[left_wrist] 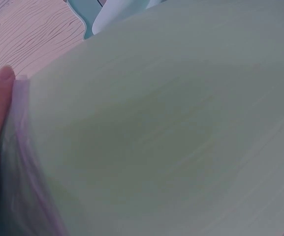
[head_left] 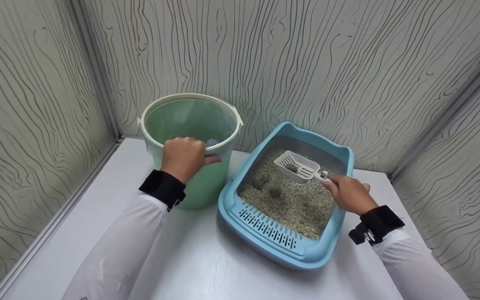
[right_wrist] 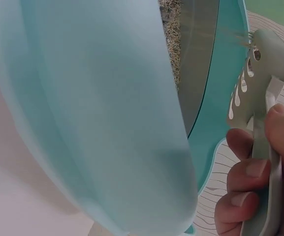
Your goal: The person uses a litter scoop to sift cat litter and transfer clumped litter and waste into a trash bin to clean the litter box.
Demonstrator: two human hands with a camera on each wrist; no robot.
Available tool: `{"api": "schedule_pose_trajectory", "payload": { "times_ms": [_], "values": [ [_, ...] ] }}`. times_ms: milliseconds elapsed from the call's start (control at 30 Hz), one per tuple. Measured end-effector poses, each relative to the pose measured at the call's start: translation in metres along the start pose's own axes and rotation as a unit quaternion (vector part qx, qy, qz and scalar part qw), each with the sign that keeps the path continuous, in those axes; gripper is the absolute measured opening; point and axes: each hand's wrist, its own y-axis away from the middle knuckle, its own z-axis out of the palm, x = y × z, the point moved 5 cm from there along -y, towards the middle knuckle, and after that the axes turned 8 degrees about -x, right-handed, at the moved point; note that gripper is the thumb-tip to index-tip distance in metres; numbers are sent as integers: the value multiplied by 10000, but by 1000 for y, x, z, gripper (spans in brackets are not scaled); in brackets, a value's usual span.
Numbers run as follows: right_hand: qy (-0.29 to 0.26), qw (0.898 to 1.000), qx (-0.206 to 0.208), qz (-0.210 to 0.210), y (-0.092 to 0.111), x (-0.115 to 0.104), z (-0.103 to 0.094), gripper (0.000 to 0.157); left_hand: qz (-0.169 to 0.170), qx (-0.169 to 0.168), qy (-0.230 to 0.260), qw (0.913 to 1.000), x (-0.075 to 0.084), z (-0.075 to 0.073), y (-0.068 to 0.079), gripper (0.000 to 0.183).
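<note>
Right hand [head_left: 350, 194], fingers wrapped round handle, holds white slotted plastic scoop [head_left: 308, 162] with grey clump [head_left: 291, 168] over light-blue plastic litter tray [head_left: 313, 254]. Left hand [head_left: 184, 158] seemingly grips rim of round green plastic bucket [head_left: 202, 191]; fingertips hidden.

Left hand [head_left: 185, 156]: grips green bucket [head_left: 200, 189] at near rim
Green bucket: near tabletop [head_left: 198, 258] back left corner
Right hand [head_left: 350, 195]: holds white scoop [head_left: 308, 163] by handle, above litter [head_left: 306, 214]
White scoop: dark clump [head_left: 291, 168] inside
Blue tray [head_left: 302, 255]: holds litter, more clumps [head_left: 275, 192]; by back edge, between bucket and right edge
</note>
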Motion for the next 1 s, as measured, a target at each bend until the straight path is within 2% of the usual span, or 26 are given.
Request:
{"api": "schedule_pose_trajectory", "payload": {
  "times_ms": [233, 600, 867, 1000],
  "values": [
    [159, 9998, 125, 41, 2, -1, -1, 24, -31, -85, 69, 9999, 1, 0, 0, 80],
    [156, 9970, 750, -80, 4, -7, -3, 17, 9, -100, 106, 9999, 1, 0, 1, 80],
    [164, 9969, 749, -192, 3, -7, -2, 14, 3, -15, 241, 9997, 1, -1, 1, 79],
    [147, 9973, 676, -227, 3, -7, -1, 17, 31, 82, 92, 9999, 2, -2, 1, 81]
  ]
}}
